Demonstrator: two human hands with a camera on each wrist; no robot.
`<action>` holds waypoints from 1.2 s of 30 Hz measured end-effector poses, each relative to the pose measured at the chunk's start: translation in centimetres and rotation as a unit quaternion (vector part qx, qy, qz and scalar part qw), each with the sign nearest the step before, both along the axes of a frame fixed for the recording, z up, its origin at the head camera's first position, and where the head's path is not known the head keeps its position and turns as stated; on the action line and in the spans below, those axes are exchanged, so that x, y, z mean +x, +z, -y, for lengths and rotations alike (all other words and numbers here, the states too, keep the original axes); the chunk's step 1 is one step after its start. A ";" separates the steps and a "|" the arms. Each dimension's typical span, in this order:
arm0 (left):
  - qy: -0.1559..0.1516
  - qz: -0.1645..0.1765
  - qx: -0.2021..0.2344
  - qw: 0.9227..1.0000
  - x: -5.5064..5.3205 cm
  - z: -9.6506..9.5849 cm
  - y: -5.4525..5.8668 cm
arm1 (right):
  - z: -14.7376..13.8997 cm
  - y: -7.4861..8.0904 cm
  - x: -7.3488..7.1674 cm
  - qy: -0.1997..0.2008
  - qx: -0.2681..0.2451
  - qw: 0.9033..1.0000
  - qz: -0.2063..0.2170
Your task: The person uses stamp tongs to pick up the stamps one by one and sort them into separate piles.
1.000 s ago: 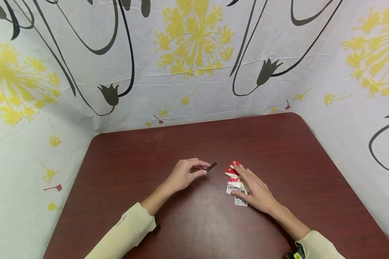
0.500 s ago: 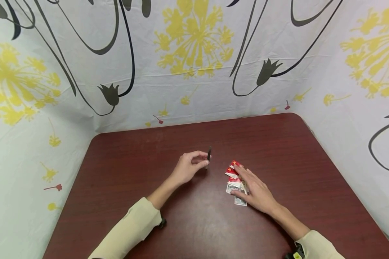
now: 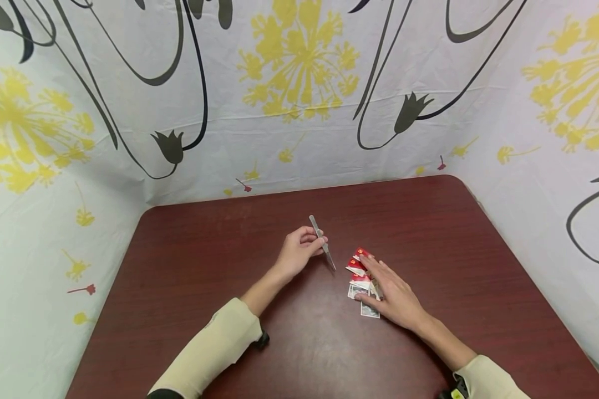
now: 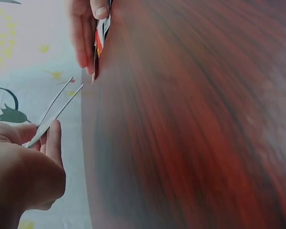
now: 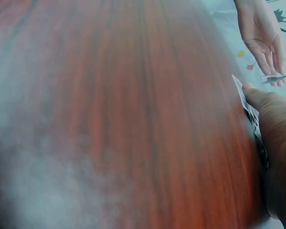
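Note:
My left hand (image 3: 299,249) pinches a pair of silver tweezers (image 3: 314,224) between thumb and fingers, above the table and left of the cards. Their tips point down toward me in the head view; in the left wrist view the two prongs of the tweezers (image 4: 43,130) stand apart with nothing between them. My right hand (image 3: 395,295) rests with extended fingers on a fanned row of small stamp-like paper pieces. Several red ones (image 3: 361,280) with a yellow emblem lie toward the back, grey-white ones (image 3: 371,311) toward the front. The hand hides part of the row.
A dark red-brown wooden table (image 3: 219,249) with rounded far corners lies under both hands. White cloth (image 3: 299,149) printed with yellow and grey flowers hangs behind it and along both sides. Dark bands show at the cuffs of both sleeves.
My left hand has moved slightly back and to the right. The tweezers have turned in its fingers, from sloping up to the right to tips pointing down. The right hand stays on the paper pieces.

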State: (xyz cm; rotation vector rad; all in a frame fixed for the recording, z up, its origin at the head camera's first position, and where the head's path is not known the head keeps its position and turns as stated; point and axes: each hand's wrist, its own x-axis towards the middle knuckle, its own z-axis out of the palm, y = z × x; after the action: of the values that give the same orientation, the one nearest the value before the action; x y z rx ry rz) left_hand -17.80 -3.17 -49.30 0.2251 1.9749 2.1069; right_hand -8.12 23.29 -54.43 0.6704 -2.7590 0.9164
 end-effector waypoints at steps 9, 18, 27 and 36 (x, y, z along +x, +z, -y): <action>0.051 0.048 0.030 0.997 -0.4 -1.7 -0.4 | 0.0 -0.1 0.1 -0.002 0.006 1.000 -0.009; 0.078 0.055 0.013 0.995 -1.0 -3.2 -1.0 | 0.0 0.1 0.1 -0.002 0.008 1.000 -0.009; 0.101 0.054 -0.024 0.993 -1.1 -4.0 -1.1 | 0.0 0.1 0.2 -0.006 0.011 1.000 0.003; 0.104 0.043 -0.037 0.993 -1.2 -4.5 -1.4 | 0.0 0.0 0.2 -0.010 0.015 1.000 0.006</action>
State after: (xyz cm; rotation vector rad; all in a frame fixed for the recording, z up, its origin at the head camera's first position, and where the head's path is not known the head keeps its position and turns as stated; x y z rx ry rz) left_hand -18.97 1.34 -50.72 -0.0883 2.0986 2.1196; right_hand -7.96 23.29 -54.39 0.6433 -2.7907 0.8789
